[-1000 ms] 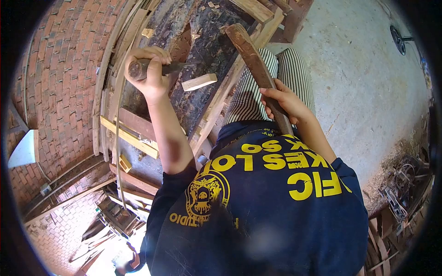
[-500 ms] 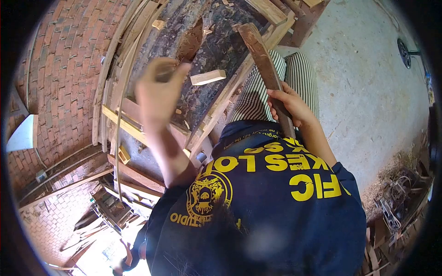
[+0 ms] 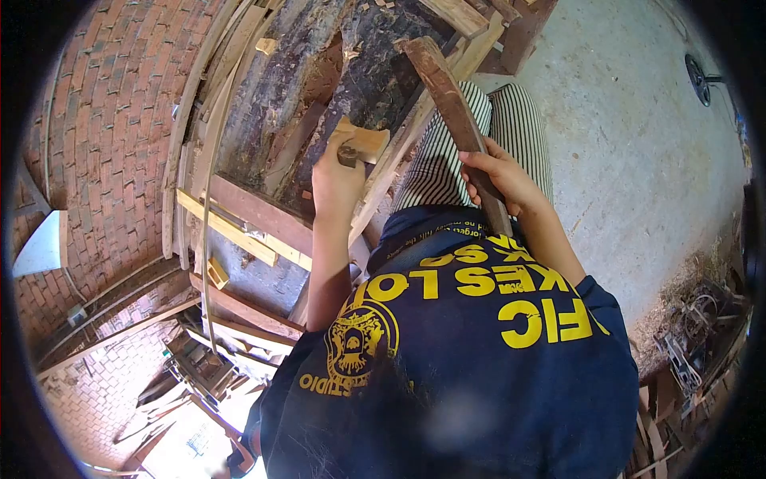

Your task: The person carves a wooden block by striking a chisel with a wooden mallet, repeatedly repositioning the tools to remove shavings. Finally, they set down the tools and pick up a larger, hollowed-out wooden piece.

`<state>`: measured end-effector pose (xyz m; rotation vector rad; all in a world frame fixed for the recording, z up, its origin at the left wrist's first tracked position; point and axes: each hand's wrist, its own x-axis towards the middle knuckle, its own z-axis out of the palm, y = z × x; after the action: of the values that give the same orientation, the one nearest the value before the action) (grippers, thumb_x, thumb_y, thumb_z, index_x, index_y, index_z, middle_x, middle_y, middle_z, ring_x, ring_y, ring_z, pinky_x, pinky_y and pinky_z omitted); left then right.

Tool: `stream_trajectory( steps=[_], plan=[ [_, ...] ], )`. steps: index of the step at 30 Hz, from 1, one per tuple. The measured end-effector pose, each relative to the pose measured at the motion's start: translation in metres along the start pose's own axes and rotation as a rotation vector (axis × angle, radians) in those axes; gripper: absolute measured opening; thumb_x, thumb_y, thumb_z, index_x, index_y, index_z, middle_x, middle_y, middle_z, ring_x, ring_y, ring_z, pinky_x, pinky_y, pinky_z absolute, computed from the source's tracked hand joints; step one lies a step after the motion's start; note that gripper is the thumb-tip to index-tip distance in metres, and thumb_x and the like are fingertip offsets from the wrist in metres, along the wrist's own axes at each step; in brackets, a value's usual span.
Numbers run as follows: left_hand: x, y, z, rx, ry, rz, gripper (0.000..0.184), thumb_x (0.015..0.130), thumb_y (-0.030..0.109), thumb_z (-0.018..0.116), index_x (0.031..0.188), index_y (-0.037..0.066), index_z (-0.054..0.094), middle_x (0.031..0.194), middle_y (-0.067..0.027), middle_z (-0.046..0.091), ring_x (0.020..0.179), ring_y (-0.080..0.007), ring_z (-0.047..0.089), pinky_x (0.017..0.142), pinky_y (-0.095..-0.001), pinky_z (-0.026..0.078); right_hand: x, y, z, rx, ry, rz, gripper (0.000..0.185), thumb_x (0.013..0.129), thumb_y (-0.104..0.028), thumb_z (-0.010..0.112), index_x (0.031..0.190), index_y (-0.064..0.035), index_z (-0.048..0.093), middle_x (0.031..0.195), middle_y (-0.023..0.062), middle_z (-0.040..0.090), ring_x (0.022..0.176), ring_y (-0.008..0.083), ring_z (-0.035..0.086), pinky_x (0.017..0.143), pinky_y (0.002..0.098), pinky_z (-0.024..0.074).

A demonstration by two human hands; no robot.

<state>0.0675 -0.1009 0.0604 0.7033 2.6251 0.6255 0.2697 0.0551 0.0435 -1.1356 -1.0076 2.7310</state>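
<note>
My left hand (image 3: 338,180) is closed around the near end of a small pale wood block (image 3: 371,145), at the dark workbench (image 3: 271,112) near its edge. The fingers curl over the block and partly hide it. My right hand (image 3: 501,177) grips a long dark-brown wooden bar (image 3: 451,92) by its lower part, with the fingers wrapped round it. The bar slants up and left over my striped trouser legs, its worn far end beside the bench edge. Its lower end reaches my dark shirt.
Wooden strips (image 3: 231,227) and boards line the bench's left and near sides. A small wood chip (image 3: 266,46) lies on the bench top. Concrete floor (image 3: 614,144) spreads to the right, with a black wheel (image 3: 697,80) and scrap wood further off. Another person is partly visible at lower left.
My left hand has moved right and closed on the pale wood block, which lay loose on the bench before. My right hand still holds the dark bar in nearly the same place.
</note>
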Motion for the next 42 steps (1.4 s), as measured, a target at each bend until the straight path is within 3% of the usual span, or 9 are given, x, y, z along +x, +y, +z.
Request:
stream_trajectory(
  steps=[7, 10, 12, 14, 16, 18, 19, 21, 42],
  plan=[
    [0.020, -0.028, 0.012, 0.121, 0.212, 0.246, 0.044, 0.069, 0.003, 0.063, 0.113, 0.006, 0.060, 0.099, -0.0184, 0.066, 0.096, -0.0340, 0.063, 0.087, -0.0348, 0.048, 0.001, 0.001, 0.000, -0.008, 0.002, -0.003, 0.029, 0.086, -0.021, 0.062, 0.102, -0.0065, 0.043, 0.067, 0.0039, 0.053, 0.044, 0.0123, 0.053, 0.039, 0.0257, 0.0440],
    [0.020, -0.016, 0.006, 0.145, 0.257, 0.271, 0.042, 0.070, 0.003, 0.062, 0.112, 0.005, 0.061, 0.096, -0.0168, 0.066, 0.093, -0.0317, 0.064, 0.085, -0.0346, 0.048, 0.001, 0.002, -0.003, 0.008, -0.012, 0.019, 0.035, 0.086, -0.018, 0.062, 0.112, -0.0064, 0.041, 0.070, 0.0043, 0.054, 0.047, 0.0126, 0.054, 0.042, 0.0262, 0.0459],
    [0.013, -0.005, -0.010, -0.097, 0.186, 0.086, 0.034, 0.073, 0.005, 0.063, 0.107, 0.006, 0.063, 0.092, -0.0146, 0.067, 0.089, -0.0261, 0.065, 0.083, -0.0340, 0.049, 0.000, 0.002, -0.004, 0.016, -0.015, 0.013, 0.036, 0.086, -0.018, 0.062, 0.112, -0.0065, 0.041, 0.070, 0.0043, 0.054, 0.047, 0.0127, 0.054, 0.041, 0.0263, 0.0459],
    [0.006, 0.006, -0.033, -0.142, 0.367, 0.244, 0.013, 0.077, 0.010, 0.069, 0.086, 0.002, 0.064, 0.085, -0.0117, 0.067, 0.079, -0.0222, 0.065, 0.078, -0.0345, 0.050, 0.000, 0.003, -0.004, 0.014, 0.001, 0.023, 0.036, 0.085, -0.018, 0.063, 0.111, -0.0065, 0.041, 0.070, 0.0044, 0.055, 0.047, 0.0128, 0.054, 0.041, 0.0265, 0.0460],
    [-0.014, 0.027, -0.065, -0.236, 0.453, 0.137, 0.005, 0.081, 0.010, 0.066, 0.080, 0.006, 0.062, 0.079, -0.0085, 0.065, 0.072, -0.0174, 0.062, 0.071, -0.0344, 0.052, -0.002, 0.002, 0.000, 0.009, 0.013, 0.014, 0.031, 0.086, -0.019, 0.062, 0.106, -0.0068, 0.043, 0.068, 0.0039, 0.054, 0.045, 0.0126, 0.053, 0.040, 0.0259, 0.0451],
    [-0.029, 0.038, -0.088, -0.862, 0.519, 0.518, 0.003, 0.083, 0.006, 0.062, 0.082, 0.005, 0.059, 0.069, -0.0110, 0.061, 0.057, -0.0156, 0.058, 0.056, -0.0338, 0.052, -0.002, 0.001, 0.002, 0.000, 0.017, 0.009, 0.026, 0.086, -0.021, 0.061, 0.100, -0.0071, 0.045, 0.065, 0.0034, 0.054, 0.043, 0.0123, 0.053, 0.039, 0.0254, 0.0442],
    [-0.024, 0.039, -0.098, -0.929, 0.568, 0.757, 0.005, 0.084, 0.004, 0.057, 0.081, 0.004, 0.053, 0.060, -0.0090, 0.055, 0.045, -0.0123, 0.050, 0.042, -0.0309, 0.048, -0.001, 0.000, 0.002, -0.002, 0.019, 0.014, 0.025, 0.086, -0.021, 0.061, 0.100, -0.0075, 0.045, 0.065, 0.0032, 0.054, 0.044, 0.0122, 0.053, 0.039, 0.0252, 0.0440],
    [-0.024, 0.055, -0.106, -1.031, 0.698, 0.835, 0.009, 0.084, 0.004, 0.056, 0.079, 0.005, 0.048, 0.053, -0.0050, 0.050, 0.042, -0.0123, 0.047, 0.039, -0.0314, 0.046, -0.001, 0.000, 0.002, -0.007, 0.015, 0.019, 0.025, 0.086, -0.020, 0.061, 0.101, -0.0079, 0.045, 0.065, 0.0030, 0.054, 0.044, 0.0122, 0.053, 0.039, 0.0250, 0.0438],
    [0.041, 0.048, -0.087, -1.059, 0.744, 0.692, 0.011, 0.083, -0.003, 0.056, 0.080, 0.003, 0.047, 0.054, -0.0088, 0.051, 0.045, -0.0152, 0.048, 0.047, -0.0317, 0.045, 0.000, -0.003, 0.002, -0.050, 0.037, 0.009, 0.027, 0.088, -0.019, 0.060, 0.105, -0.0073, 0.043, 0.066, 0.0037, 0.056, 0.045, 0.0112, 0.053, 0.038, 0.0241, 0.0437]
  ],
)
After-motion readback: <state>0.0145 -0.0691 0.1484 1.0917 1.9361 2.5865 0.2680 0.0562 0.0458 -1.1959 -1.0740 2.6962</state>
